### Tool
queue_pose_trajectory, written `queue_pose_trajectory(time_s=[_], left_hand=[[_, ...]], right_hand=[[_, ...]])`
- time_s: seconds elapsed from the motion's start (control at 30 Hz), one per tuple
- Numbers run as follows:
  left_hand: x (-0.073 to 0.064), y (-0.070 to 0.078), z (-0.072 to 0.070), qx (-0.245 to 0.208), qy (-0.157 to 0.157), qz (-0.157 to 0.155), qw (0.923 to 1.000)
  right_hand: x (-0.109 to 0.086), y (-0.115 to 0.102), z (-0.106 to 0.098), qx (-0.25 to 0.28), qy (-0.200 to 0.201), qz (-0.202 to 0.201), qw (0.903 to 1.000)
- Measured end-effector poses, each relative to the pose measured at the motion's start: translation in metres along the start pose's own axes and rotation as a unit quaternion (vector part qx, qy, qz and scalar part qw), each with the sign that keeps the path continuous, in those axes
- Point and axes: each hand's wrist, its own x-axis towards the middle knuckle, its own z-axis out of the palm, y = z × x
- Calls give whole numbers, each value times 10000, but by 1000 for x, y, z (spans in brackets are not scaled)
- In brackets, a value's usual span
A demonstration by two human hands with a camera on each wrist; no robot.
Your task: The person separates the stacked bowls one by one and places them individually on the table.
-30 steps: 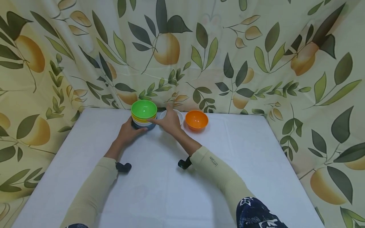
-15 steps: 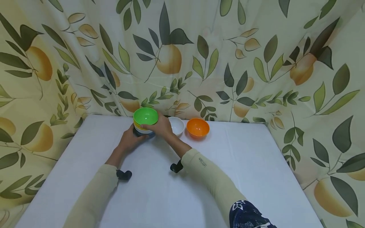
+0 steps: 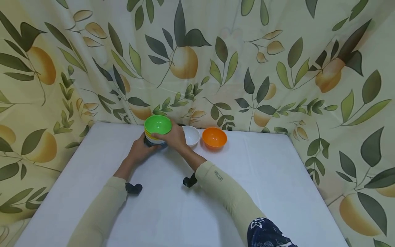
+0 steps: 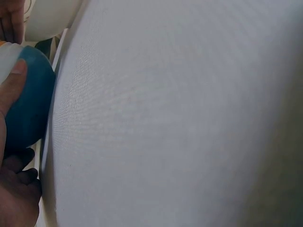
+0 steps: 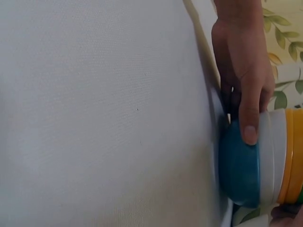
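Observation:
A stack of nested bowls stands at the far edge of the table, left of centre in the head view. On top sits a green bowl (image 3: pixel 158 124), above a yellow-orange layer (image 5: pixel 294 151), white (image 5: pixel 274 161) and a blue bowl (image 5: pixel 239 170) at the bottom. My left hand (image 3: pixel 139 151) grips the blue bowl low down, its thumb along the front and its fingers round the far left side. From the right, my right hand (image 3: pixel 175 138) holds the upper bowls, thumb at the front near the yellow layer. Its other fingers are hidden behind the stack.
Beside my right hand stands a separate white bowl (image 3: pixel 192 136), partly hidden by it. An orange bowl (image 3: pixel 214 138) is farther right. A white cloth covers the table (image 3: pixel 172 206), and a fruit-patterned curtain (image 3: pixel 216 103) hangs right behind its far edge.
My right hand has moved left from in front of the separate white bowl and taken hold of the upper stack. My left hand keeps its grip on the blue bowl. The head view has shifted slightly.

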Motion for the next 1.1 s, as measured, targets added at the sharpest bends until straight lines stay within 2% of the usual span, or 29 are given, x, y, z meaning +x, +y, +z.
queue_pose_trajectory(time_s=[0.2,0.63,1.1], left_hand=[[-1,1,0,10,-16,-46,10000],[0,1,-1,13,45,-3,10000],[2,-2,0,-57,104,86,9999]], right_hand=[[-2,0,1,-41,45,32,10000],[-2,1,5,323,136,47,9994],[-7,-9,-2,303,533,-317,9976]])
